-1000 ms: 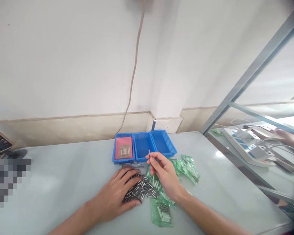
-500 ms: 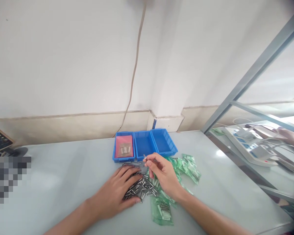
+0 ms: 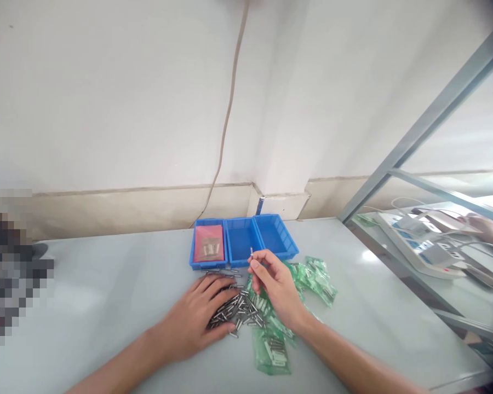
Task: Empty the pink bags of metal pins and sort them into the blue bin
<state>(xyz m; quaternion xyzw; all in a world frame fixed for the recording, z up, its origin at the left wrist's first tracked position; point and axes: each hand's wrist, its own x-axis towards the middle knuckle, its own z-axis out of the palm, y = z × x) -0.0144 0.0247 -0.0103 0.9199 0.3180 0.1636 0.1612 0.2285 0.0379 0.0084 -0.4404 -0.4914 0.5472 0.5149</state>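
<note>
My left hand (image 3: 195, 320) lies flat with fingers spread on a heap of small metal pins (image 3: 240, 311) on the pale table. My right hand (image 3: 276, 289) is raised just above the heap, pinching one metal pin (image 3: 251, 253) upright between thumb and fingers. Behind the hands stand three blue trays in a row. The left tray (image 3: 207, 264) holds a pink sheet with a few pins on it. The middle tray (image 3: 241, 258) and right tray (image 3: 290, 251) show only blue floors.
Small green plastic bags (image 3: 314, 278) with pins lie right of and under my right hand, more bags (image 3: 271, 350) near the front. A cable (image 3: 225, 126) hangs down the wall. A metal frame (image 3: 414, 131) and a power strip (image 3: 419, 246) are at the right.
My right hand tipped the pinched pin from slanted left back to upright and rose slightly. My left hand stayed on the heap.
</note>
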